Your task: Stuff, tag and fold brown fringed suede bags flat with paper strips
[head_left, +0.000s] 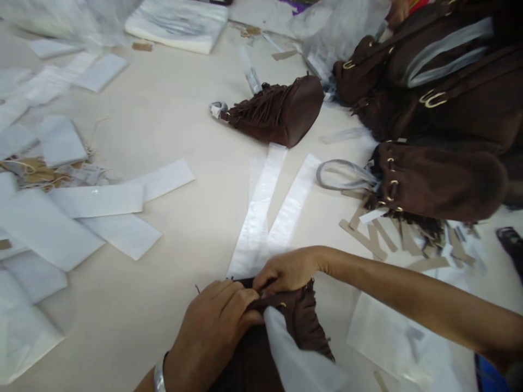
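A dark brown fringed bag [292, 313] lies at the lower middle, its mouth facing away from me. Wearing a silver bangle, my left hand [214, 324] is closed on the bag's rim, with the thumb near the opening. My right hand [288, 272] is closed at the same rim, its fingertips partly hidden in the opening. A sheet of white wrapping [292, 354] hangs over the bag's body beside my left thumb. Just beyond the mouth lie long clear-white plastic strips [261, 212].
Another fringed brown bag [278, 111] lies farther back, and a drawstring bag [441, 179] rests at right over tan strips [379, 237]. Larger brown bags [461, 109] are piled behind it. White packets [98, 201] spread across the left, with plastic bags [175, 24] at the back.
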Demonstrator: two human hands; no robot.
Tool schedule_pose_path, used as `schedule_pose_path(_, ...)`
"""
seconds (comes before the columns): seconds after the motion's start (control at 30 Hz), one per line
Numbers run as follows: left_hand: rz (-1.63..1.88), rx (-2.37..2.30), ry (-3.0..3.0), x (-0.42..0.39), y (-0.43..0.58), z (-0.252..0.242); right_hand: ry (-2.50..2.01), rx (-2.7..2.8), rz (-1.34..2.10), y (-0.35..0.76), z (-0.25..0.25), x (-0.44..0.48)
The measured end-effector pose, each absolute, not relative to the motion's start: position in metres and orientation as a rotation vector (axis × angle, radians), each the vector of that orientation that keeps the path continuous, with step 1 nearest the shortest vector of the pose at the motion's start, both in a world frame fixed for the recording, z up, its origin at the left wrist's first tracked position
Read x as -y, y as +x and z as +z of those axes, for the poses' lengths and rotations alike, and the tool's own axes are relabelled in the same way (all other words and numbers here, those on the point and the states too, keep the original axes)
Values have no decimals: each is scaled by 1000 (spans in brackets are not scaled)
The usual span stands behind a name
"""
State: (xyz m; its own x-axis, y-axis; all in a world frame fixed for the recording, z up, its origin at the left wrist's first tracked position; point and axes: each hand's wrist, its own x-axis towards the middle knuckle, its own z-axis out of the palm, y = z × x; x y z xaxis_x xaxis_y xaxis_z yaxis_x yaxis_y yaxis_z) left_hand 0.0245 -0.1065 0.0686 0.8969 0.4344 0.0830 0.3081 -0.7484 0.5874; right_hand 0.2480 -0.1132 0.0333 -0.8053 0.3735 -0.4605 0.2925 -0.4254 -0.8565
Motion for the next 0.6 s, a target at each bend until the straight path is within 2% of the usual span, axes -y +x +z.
schedule_pose_path(0.13, 259, -536, 2517, 107, 27, 67, -983, 1771, 2461, 257, 43, 111)
schedule_pose_path(0.23, 267, -535, 2546, 106, 28, 67, -1231, 2003, 2252, 259, 50, 110)
schedule_pose_path(0.33, 251, -531, 2547, 104, 28, 64, -1248, 2174, 1977, 259, 51, 116)
schedule_pose_path(0.4, 220, -528, 2558, 103, 28, 60, -1233, 2141, 1923, 261, 49, 121)
schedule_pose_path(0.53, 113, -521, 2649, 103, 35, 52, -1341, 1885, 2040, 274, 51, 136)
schedule_pose_path(0.6, 55, -553, 2684, 103, 40, 51, -1492, 1819, 1943, 281, 56, 146)
